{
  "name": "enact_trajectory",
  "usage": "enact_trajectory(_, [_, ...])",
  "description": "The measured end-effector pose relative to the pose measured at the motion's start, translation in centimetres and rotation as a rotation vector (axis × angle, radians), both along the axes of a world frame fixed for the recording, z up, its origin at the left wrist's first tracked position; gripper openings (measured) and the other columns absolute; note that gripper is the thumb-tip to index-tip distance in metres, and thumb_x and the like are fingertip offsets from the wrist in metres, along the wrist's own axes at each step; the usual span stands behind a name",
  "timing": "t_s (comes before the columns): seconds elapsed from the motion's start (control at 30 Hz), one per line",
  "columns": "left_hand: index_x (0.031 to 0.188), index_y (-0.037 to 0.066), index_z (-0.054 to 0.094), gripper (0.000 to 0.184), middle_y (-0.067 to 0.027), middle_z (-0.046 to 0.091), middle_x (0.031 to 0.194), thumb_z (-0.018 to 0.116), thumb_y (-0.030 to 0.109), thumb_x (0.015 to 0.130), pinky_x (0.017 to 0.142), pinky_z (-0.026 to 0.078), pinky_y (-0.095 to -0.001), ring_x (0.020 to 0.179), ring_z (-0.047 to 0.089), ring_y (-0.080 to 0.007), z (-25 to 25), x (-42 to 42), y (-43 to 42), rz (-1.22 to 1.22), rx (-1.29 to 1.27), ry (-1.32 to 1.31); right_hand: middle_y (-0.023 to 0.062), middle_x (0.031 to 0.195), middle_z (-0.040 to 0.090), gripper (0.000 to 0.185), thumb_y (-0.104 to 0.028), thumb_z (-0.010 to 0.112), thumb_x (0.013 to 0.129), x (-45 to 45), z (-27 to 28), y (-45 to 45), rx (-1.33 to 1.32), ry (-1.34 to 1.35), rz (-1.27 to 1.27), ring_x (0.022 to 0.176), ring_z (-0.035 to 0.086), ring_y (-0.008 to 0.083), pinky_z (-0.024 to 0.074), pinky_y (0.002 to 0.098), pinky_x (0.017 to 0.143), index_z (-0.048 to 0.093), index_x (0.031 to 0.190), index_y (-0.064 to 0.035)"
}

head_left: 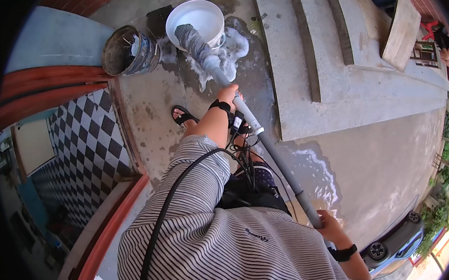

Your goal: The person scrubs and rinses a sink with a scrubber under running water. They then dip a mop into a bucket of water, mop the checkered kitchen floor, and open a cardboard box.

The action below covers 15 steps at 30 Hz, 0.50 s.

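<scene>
A long grey mop pole [283, 162] slants from the lower right up to a twisted, wet grey mop head [192, 41]. The mop head rests over the rim of a white bucket [195, 18], partly inside it. My left hand [229, 95] is closed round the pole just below the mop head. At the pole's lower end, my right hand [329, 226] is wrapped round the grip. White foam [233, 48] lies on the wet floor beside the bucket.
A dirty bucket [129, 50] holding litter stands left of the white one. Concrete steps [329, 75] rise at the right, with a leaning board [402, 34] on them. A tiled doorway [91, 133] is at the left, and a car [395, 242] at the lower right.
</scene>
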<state>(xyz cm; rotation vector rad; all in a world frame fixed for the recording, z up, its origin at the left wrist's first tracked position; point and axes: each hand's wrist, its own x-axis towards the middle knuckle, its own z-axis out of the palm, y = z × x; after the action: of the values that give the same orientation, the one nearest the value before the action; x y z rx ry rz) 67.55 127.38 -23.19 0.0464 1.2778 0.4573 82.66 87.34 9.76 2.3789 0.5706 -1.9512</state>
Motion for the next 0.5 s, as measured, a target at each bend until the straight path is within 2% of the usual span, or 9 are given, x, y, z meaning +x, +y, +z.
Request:
enact_trajectory(0.07, [0.078,0.001,0.044,0.015,-0.0080,0.044,0.060,0.054,0.011,0.081,0.047,0.044,-0.0341,0.050,0.048,-0.0202,-0.3,-0.1,-0.3,-0.002,-0.001,0.027,0.0100,0.083,0.058,0.064,-0.016,0.074,0.060,-1.1,0.2,0.0,0.058,-0.099,0.047,0.072,0.059,0.0215,0.0478,0.0337,0.066,0.043,0.115,-0.0031])
enact_trajectory(0.13, [0.079,0.001,0.044,0.014,-0.0082,0.045,0.061,0.054,0.010,0.080,0.047,0.044,-0.0340,0.050,0.048,-0.0197,0.1,0.5,-0.4,0.005,-0.006,0.063,0.0104,0.090,0.054,0.068,-0.017,0.073,0.060,-2.9,0.9,1.1,0.042,-0.503,0.517,0.085,0.056,0.0273,0.0462,0.0378,0.069,0.041,0.119,-0.0091])
enact_trajectory(0.23, [0.081,0.001,0.044,0.014,-0.0087,0.046,0.064,0.056,0.008,0.079,0.048,0.045,-0.0339,0.052,0.049,-0.0190,0.3,1.3,-0.5,0.036,-0.003,0.104,0.0106,0.094,0.051,0.067,-0.020,0.068,0.065,-3.9,-1.4,-1.5,-0.001,-0.775,0.535,0.092,0.052,0.0290,0.0445,0.0398,0.072,0.035,0.124,-0.0113])
enact_trajectory(0.27, [0.082,0.001,0.045,0.014,-0.0086,0.047,0.066,0.056,0.008,0.078,0.048,0.045,-0.0337,0.053,0.049,-0.0190,0.6,1.4,-0.6,0.025,-0.011,0.126,0.0129,0.091,0.054,0.061,-0.024,0.062,0.072,-3.8,-1.6,-1.5,-0.005,-0.790,0.581,0.085,0.056,0.0312,0.0459,0.0403,0.068,0.033,0.123,-0.0109])
enact_trajectory(0.3, [0.082,0.001,0.045,0.014,-0.0084,0.047,0.067,0.057,0.008,0.078,0.049,0.045,-0.0335,0.053,0.049,-0.0189,0.9,1.4,-0.6,0.013,-0.017,0.148,0.0129,0.091,0.054,0.061,-0.024,0.062,0.072,-3.8,-1.6,-1.2,-0.007,-0.785,0.581,0.085,0.056,0.0312,0.0459,0.0403,0.068,0.033,0.123,-0.0109])
enact_trajectory(0.37, [0.082,0.002,0.046,0.014,-0.0077,0.047,0.069,0.057,0.007,0.076,0.051,0.046,-0.0334,0.054,0.049,-0.0192,-0.4,1.1,-0.6,-0.039,0.012,0.178,0.0157,0.082,0.059,0.060,-0.030,0.062,0.073,-3.7,-1.7,0.3,-0.243,-0.485,0.464,0.075,0.058,0.0346,0.0464,0.0427,0.063,0.033,0.121,-0.0082])
enact_trajectory(0.4, [0.086,0.000,0.047,0.016,-0.0092,0.048,0.072,0.057,0.005,0.074,0.053,0.048,-0.0344,0.058,0.050,-0.0204,-1.0,0.8,-0.8,-0.058,0.016,0.168,0.0193,0.074,0.061,0.050,-0.034,0.065,0.071,-3.6,-1.1,1.4,-0.239,-0.424,0.384,0.069,0.058,0.0382,0.0467,0.0418,0.061,0.046,0.109,-0.0069])
enact_trajectory(0.43, [0.089,-0.002,0.048,0.020,-0.0107,0.050,0.075,0.056,0.004,0.072,0.054,0.050,-0.0353,0.062,0.052,-0.0216,-1.0,0.5,-0.6,-0.075,0.023,0.159,0.0193,0.074,0.061,0.050,-0.034,0.065,0.071,-3.2,-0.7,1.9,-0.235,-0.421,0.388,0.069,0.058,0.0382,0.0467,0.0418,0.061,0.046,0.109,-0.0069])
enact_trajectory(0.5, [0.086,-0.002,0.050,0.017,-0.0101,0.051,0.073,0.057,0.005,0.072,0.055,0.050,-0.0348,0.061,0.053,-0.0220,-1.1,0.2,-0.2,-0.062,0.021,0.149,0.0172,0.071,0.062,0.044,-0.034,0.067,0.069,-2.6,0.1,2.2,-0.103,-0.147,0.129,0.071,0.061,0.0302,0.0471,0.0370,0.063,0.055,0.096,-0.0025])
